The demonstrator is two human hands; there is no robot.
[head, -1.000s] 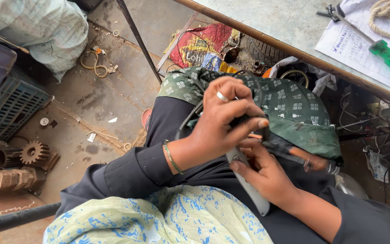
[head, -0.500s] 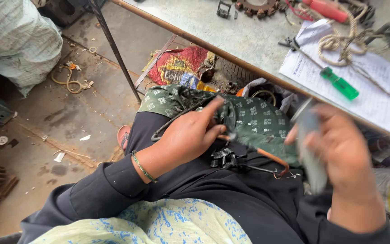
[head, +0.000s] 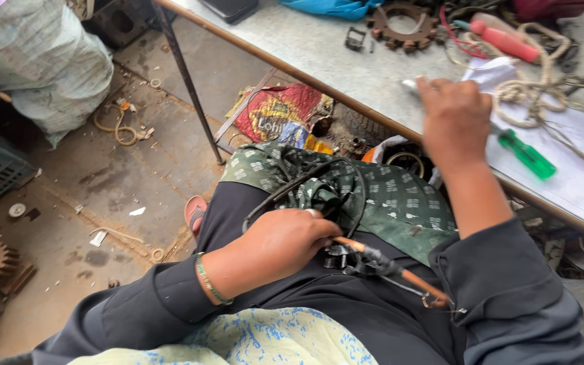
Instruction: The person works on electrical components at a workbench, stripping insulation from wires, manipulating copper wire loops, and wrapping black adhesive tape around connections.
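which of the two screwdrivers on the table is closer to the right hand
The green-handled screwdriver, lying on the white paper just beside the right hand. The red-handled screwdriver lies farther back on the table, by the rope.

Bench top [head: 346,67] crowded on the far side: rusty gear ring [head: 403,23], red-handled tool [head: 505,39], rope coil [head: 532,94], green screwdriver [head: 527,154] on paper sheet [head: 576,169]. Bare strip w/ room for a hand along the near edge. Lap blocked by green patterned cloth [head: 400,203] & black cable [head: 305,182].
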